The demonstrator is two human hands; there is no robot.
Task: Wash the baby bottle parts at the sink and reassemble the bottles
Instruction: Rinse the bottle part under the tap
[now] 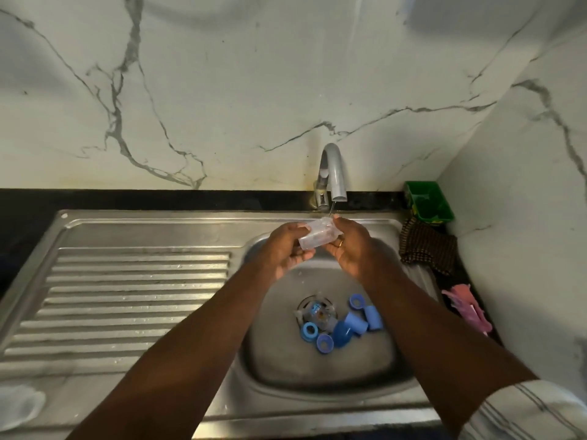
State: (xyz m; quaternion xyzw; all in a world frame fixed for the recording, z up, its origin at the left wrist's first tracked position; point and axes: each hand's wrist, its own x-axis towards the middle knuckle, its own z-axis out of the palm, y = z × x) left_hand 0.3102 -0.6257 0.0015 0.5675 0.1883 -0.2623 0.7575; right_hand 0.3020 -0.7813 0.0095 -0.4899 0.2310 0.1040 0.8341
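Note:
A clear plastic baby bottle (pixel 316 234) lies tilted between both hands, right under the tap (pixel 332 173), from which a thin stream of water runs. My left hand (pixel 287 247) grips its lower end and my right hand (pixel 347 246) holds its upper end. Down in the steel sink bowl (pixel 279 350), several blue bottle parts lie around the drain: a ring (pixel 309 331), caps (pixel 355 323) and a dome cover (pixel 341 335). Another clear bottle (pixel 319 314) rests on the drain.
A ribbed steel draining board (pixel 127 300) stretches to the left. A green tub (pixel 428 201), a dark knitted cloth (pixel 427 249) and a pink item (pixel 467 308) sit on the right counter edge. A pale round object (pixel 19 404) lies at the lower left.

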